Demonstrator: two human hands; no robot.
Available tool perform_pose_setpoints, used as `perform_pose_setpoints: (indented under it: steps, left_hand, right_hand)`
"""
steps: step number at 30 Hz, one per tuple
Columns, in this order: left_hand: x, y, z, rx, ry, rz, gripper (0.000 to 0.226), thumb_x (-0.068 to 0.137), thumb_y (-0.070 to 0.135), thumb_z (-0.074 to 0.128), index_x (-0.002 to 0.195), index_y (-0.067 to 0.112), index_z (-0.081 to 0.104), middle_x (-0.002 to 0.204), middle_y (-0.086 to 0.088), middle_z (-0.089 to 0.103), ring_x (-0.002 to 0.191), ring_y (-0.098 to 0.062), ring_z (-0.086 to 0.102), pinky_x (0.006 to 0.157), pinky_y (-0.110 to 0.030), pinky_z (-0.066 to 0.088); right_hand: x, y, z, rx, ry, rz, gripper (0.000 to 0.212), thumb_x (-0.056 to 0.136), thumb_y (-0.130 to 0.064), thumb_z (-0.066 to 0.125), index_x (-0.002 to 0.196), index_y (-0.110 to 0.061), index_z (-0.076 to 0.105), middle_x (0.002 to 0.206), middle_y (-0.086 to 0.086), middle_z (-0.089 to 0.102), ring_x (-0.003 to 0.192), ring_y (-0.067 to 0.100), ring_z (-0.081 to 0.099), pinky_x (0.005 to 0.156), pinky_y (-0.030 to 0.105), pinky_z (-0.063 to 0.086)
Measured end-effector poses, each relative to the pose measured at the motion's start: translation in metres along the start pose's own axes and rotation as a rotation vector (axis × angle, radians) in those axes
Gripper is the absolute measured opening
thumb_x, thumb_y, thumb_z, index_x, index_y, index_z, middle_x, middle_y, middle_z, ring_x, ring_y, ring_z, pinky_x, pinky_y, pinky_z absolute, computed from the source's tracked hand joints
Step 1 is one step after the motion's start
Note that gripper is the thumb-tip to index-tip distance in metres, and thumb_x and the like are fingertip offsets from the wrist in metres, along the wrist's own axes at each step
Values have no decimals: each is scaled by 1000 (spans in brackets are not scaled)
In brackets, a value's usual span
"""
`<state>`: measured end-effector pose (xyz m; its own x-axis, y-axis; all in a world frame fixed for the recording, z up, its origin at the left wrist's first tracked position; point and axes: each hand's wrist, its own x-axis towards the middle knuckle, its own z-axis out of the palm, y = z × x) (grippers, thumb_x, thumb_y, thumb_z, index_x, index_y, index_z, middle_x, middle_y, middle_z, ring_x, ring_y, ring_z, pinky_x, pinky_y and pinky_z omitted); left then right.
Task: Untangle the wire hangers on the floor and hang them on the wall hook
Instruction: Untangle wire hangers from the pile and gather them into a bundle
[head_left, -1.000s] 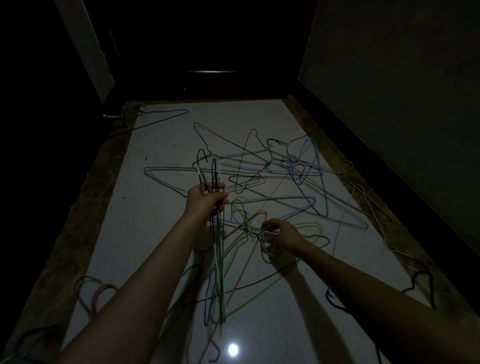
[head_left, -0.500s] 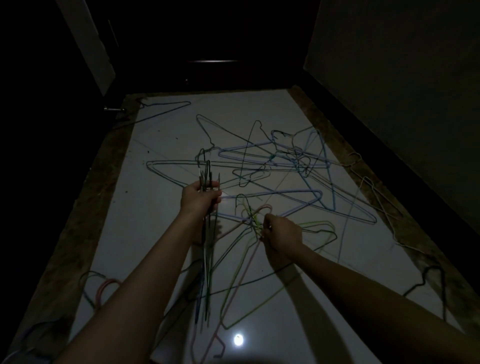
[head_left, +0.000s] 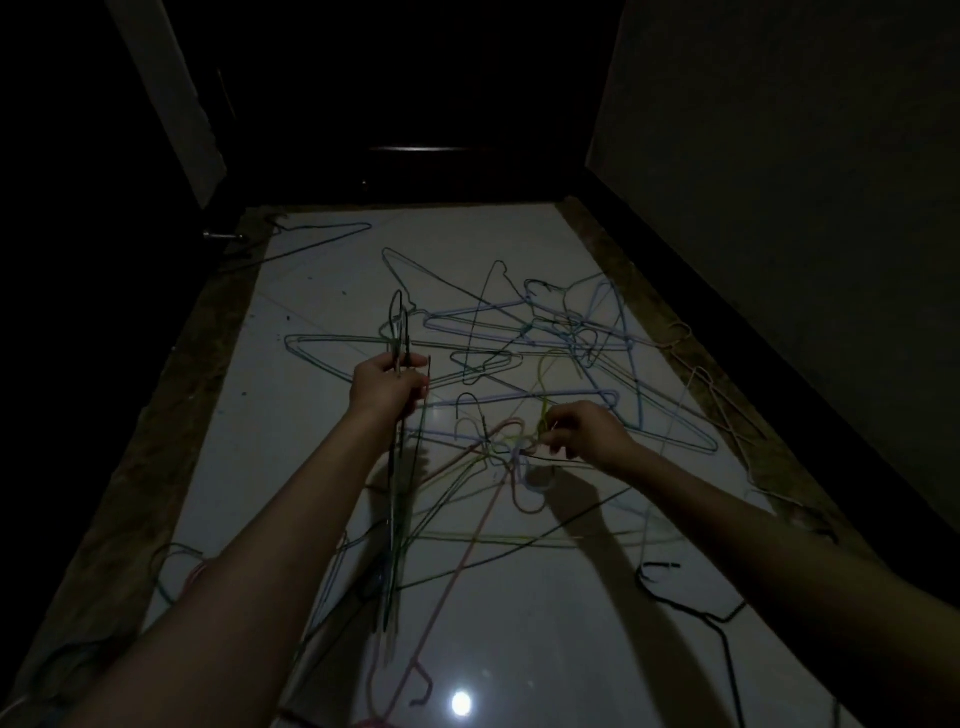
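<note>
the tangle of wire hangers (head_left: 519, 364) sprawls across the tiled floor (head_left: 311, 467) — no wall hook in view. left hand (head_left: 387, 387) grips a gathered bundle (head_left: 397, 467); right hand (head_left: 584, 431) pinches a yellow-green hanger (head_left: 543, 395), whose hook could snag neighbours and drag the knot tighter.

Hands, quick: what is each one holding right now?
Left hand: closed around a bunch of hangers held upright.
Right hand: fingers pinching a yellow-green hanger in the tangle.
</note>
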<state>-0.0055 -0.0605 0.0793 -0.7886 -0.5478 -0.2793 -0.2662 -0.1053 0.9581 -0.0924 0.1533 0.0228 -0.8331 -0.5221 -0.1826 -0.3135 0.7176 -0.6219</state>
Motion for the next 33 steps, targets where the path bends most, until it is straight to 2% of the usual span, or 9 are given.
perform_pose_setpoints:
  steps: [2,5,10,12,15,20,25,28,33]
  left_hand:
    - [-2,3,2,-6,-15,-16,19,90,-7,50,82,8,58,71,-9,56,61,-16,53,56,-23,43]
    - [-2,7,3,-24,-22,-27,27,90,-10,45,73,9,53,69,-12,54,59,-18,52,48,-22,42]
    - [-2,14,-1,-89,-16,-33,27,88,-15,43,74,8,51,68,-14,53,58,-19,52,44,-20,43]
    - [-4,15,-1,-109,-39,-45,26,88,-14,45,76,8,53,70,-14,54,61,-19,53,44,-18,45]
    - [-7,18,0,-142,-61,-67,24,88,-13,49,78,8,55,72,-13,56,62,-19,55,44,-16,47]
    - [-8,23,-3,-198,-49,-54,22,87,-13,50,79,7,55,72,-13,55,62,-19,54,44,-18,46]
    - [-11,23,0,-214,-53,-77,20,88,-9,53,81,10,58,75,-9,58,65,-16,58,46,-17,50]
    - [-16,24,8,-222,-105,-87,18,88,-8,54,97,7,58,77,-9,60,66,-15,59,50,-17,51]
    - [-18,25,19,-240,-135,-73,28,88,-9,52,109,9,56,81,-9,62,70,-18,61,59,-24,53]
  right_hand:
    - [-6,-3,-15,98,-55,26,10,89,-6,60,80,-8,63,65,4,61,55,17,55,57,28,50]
    - [-15,-13,-34,231,-37,42,10,90,-5,58,82,-4,63,66,6,61,47,11,54,49,20,49]
    - [-22,-37,-49,515,52,53,8,91,-3,54,87,0,60,69,11,57,48,10,54,54,25,53]
    - [-20,-50,-48,558,59,59,9,92,-3,54,86,-1,61,68,10,56,51,11,55,54,24,54]
    - [-14,-70,-43,635,91,94,14,92,-4,54,97,7,62,72,10,56,58,15,54,50,20,55]
    - [-7,-100,-37,808,83,126,13,94,-4,51,84,0,59,69,10,53,55,14,51,45,17,50]
    - [-3,-117,-24,887,109,98,12,95,-5,50,99,2,58,72,8,53,61,14,51,48,18,52]
    - [2,-125,-16,823,149,91,21,95,-9,52,107,4,60,77,4,55,66,13,52,56,19,51]
    - [8,-131,-7,796,204,84,15,92,-9,54,100,-2,64,82,6,60,74,16,55,57,19,47]
